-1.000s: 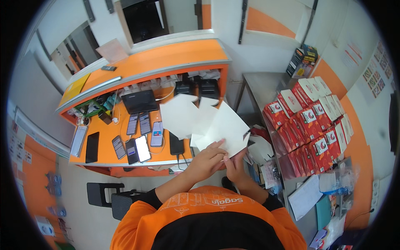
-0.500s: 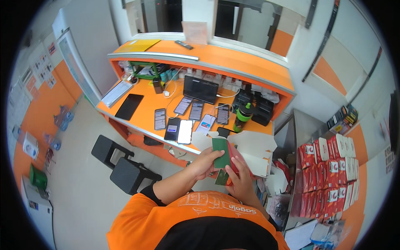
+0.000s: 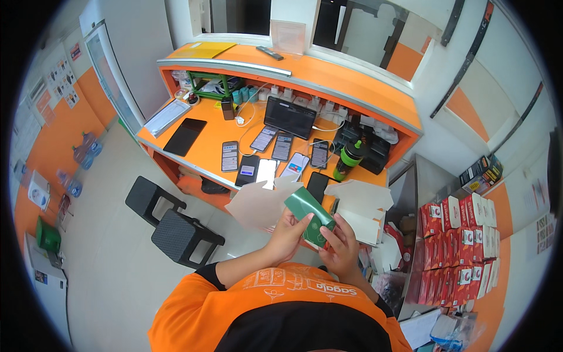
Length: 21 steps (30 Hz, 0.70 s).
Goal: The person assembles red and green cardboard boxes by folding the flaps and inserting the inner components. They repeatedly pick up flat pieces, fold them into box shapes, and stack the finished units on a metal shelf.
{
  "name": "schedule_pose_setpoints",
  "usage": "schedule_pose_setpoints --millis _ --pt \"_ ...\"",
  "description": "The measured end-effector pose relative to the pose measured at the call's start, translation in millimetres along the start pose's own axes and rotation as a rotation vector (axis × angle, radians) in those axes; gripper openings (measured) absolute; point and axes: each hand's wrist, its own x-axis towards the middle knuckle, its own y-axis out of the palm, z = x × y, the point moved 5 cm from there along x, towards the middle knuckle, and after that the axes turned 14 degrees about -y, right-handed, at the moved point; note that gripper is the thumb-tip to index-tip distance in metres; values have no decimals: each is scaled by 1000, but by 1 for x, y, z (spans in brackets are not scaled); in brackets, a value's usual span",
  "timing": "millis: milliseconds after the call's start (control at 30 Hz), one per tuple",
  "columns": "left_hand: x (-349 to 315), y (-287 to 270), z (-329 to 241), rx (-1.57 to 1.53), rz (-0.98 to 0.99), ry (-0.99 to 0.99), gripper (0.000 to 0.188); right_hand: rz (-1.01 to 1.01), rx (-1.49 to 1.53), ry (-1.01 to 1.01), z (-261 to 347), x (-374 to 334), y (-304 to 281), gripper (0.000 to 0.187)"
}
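Left hand [image 3: 286, 236]: clamped on the lower left of the green card, thumb pressed across its face.
Right hand [image 3: 341, 245]: clamped on the lower right edge of the same card, just beside the left.
Green card [image 3: 308, 205]: held tilted between both hands, in front of the table, bent over at the lower right.
White panels [image 3: 264, 204]: spread to left and right beyond the green card; joins hidden, cannot tell how attached.
Table [image 3: 212, 134]: orange-topped, bearing several phones [image 3: 230, 156] and, toward the left, a black tablet [image 3: 185, 136].
Dark-screened device [image 3: 290, 117]: propped behind the phones.
Bottle [image 3: 350, 159]: black and green, near the table's right end.
Stools [image 3: 183, 239]: black, two, left of the hands.
Red boxes [image 3: 451, 252]: stacked in rows, far right.
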Motion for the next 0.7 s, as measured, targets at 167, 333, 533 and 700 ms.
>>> schedule_pose_setpoints --millis 167,333,533,700 --pt "-2 -2 1 33 103 -34 24 105 -243 -145 12 18 -17 43" --pt "-5 9 -2 161 240 -80 26 123 -238 -130 15 20 -37 50" --pt "4 10 9 269 270 -69 26 140 -235 -97 15 20 -54 42" --pt "5 14 11 414 250 -26 25 80 -231 -54 11 16 -55 39"
